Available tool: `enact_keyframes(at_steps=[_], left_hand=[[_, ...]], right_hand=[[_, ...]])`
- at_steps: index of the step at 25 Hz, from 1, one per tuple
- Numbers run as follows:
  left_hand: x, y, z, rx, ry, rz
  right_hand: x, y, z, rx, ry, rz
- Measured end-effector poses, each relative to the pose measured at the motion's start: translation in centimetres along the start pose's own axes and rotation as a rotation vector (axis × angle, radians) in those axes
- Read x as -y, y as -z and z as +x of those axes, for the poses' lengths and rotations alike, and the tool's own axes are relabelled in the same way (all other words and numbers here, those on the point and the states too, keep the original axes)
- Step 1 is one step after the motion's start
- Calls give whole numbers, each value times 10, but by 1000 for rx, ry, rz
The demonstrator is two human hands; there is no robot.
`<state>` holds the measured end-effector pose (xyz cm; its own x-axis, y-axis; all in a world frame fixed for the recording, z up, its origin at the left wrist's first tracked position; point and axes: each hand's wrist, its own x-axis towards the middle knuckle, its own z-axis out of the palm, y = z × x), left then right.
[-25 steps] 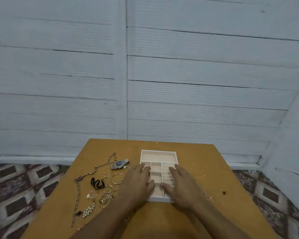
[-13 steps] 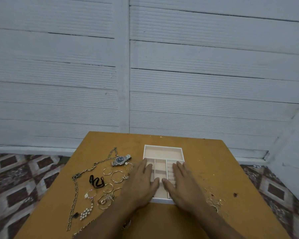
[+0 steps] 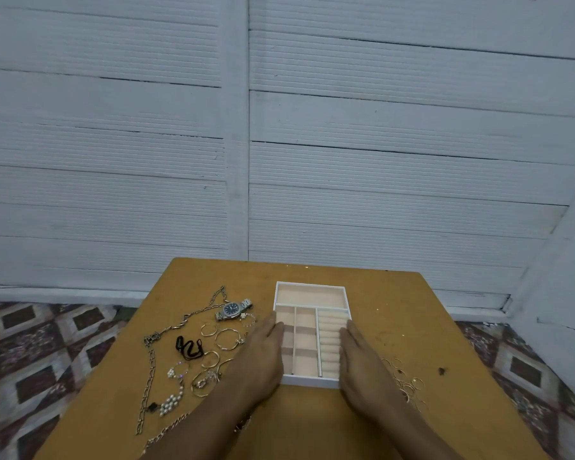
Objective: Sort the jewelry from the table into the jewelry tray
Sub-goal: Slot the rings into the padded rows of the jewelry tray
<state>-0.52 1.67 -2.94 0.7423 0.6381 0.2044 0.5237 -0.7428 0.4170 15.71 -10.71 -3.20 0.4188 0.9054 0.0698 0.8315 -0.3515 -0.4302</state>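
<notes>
A white jewelry tray (image 3: 311, 285) with cream compartments lies in the middle of the wooden table (image 3: 395, 300); its compartments look bare. My left hand (image 3: 261, 356) lies flat against the tray's left side, fingers straight. My right hand (image 3: 362, 363) lies flat against its right side. Left of the tray lie a silver watch (image 3: 233, 309), a long chain necklace (image 3: 166, 333), several gold hoops (image 3: 227, 338), a black cord piece (image 3: 189, 348) and a pearl cluster (image 3: 170, 404). Several small gold rings (image 3: 407, 385) lie right of my right hand.
A white plank wall (image 3: 279, 144) stands just behind the table. Patterned floor tiles (image 3: 40, 353) show on both sides. A small dark spot (image 3: 441, 370) marks the table at the right. Bare tabletop lies in front of the tray between my forearms.
My hands have slid apart from the tray's top to its left and right sides, uncovering the compartments. The camera tilted down slightly.
</notes>
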Motion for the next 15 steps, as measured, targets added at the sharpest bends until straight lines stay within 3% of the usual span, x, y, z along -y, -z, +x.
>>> enact_keyframes(at_steps=[15], left_hand=[[-27, 29, -47, 0, 89, 146]], right_hand=[[-5, -2, -37, -184, -31, -190]])
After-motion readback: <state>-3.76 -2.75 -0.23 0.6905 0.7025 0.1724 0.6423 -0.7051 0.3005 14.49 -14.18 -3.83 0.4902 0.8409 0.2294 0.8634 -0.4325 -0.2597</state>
